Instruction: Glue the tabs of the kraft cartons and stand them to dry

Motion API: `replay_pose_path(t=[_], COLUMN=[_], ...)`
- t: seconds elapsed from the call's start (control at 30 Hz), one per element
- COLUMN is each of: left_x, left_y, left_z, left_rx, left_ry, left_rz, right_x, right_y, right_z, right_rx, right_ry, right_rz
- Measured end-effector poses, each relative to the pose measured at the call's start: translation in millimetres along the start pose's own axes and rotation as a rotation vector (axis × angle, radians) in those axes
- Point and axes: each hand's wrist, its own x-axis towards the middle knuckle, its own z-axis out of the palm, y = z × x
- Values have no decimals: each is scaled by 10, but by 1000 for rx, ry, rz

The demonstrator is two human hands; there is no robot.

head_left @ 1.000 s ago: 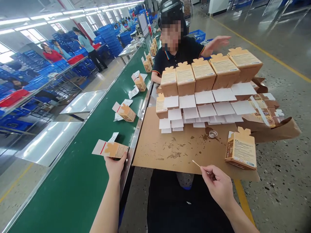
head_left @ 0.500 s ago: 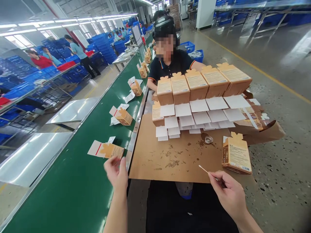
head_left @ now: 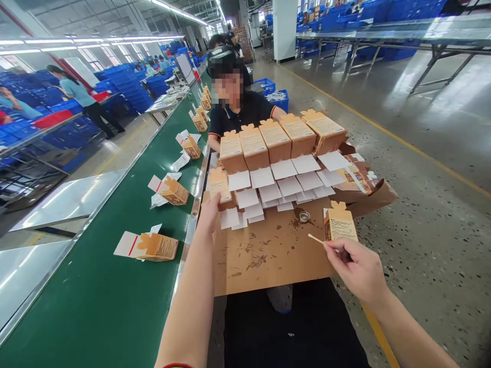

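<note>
My left hand (head_left: 209, 213) is at the near left end of the stacked boxes, its thumb against a small brown carton (head_left: 219, 183) and its other fingers mostly hidden behind it. A cotton swab (head_left: 316, 238) is pinched in my right hand (head_left: 356, 263), its white tip pointing left over the cardboard sheet (head_left: 276, 255). Just behind that hand stands another brown carton (head_left: 341, 222) with a scalloped flap raised, its lower part covered by the fingers. A small clear round dish (head_left: 304, 216) sits on the wet-spotted cardboard.
Rows of cartons (head_left: 253, 148) with white flaps (head_left: 262, 177) hanging out are stacked ahead. On the left, a green conveyor belt (head_left: 95, 296) carries open cartons (head_left: 159, 247) and foil-like packets (head_left: 181, 162). A co-worker (head_left: 245, 110) in a dark shirt sits behind the stack.
My left hand has moved from beside the belt carton to the carton at the stack's left end. My right hand still holds the cotton swab, now nearer the standing carton. The view has turned right.
</note>
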Motion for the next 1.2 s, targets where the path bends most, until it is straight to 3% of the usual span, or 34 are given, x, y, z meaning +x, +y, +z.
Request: replay_pose_path(t=[0.1,0.23,0.37,0.5,0.6,0.67,0.8,0.93,1.07,1.2], left_x=[-373,-1063,-1578,-1724,-1714,-1706,-1714,-1731,-1760,-1829], left_y=[-64,-298,-559,-700,-744,-760,-747,-689,-674,-749], left_z=[-309,-557,-466,-323,-288,-279,-266,-267,-279,-276], left_rx=[-250,-495,-531,-484,-395,-352,-299,-253,-220,-160], left_ry=[52,-22,-6,-51,-92,-91,-82,-86,-78,-107], left_rz=[-25,-158,-302,-343,-294,-260,-256,-276,-251,-190], right_x=[360,826,1037,1091,950,693,-85,-655,-756,-686], right_y=[220,484,628,649,530,362,-65,-288,-265,-194], right_z=[-19,185,377,298,203,260,771,1375,1604,1509], right_rx=[-149,-333,-428,-406,-384,-305,39,97,75,85], right_ry=[-138,-341,-485,-518,-479,-429,-327,-345,-336,-305], right_rz=[-2,-29,-7,-14,-12,-13,-44,-114,-159,-134])
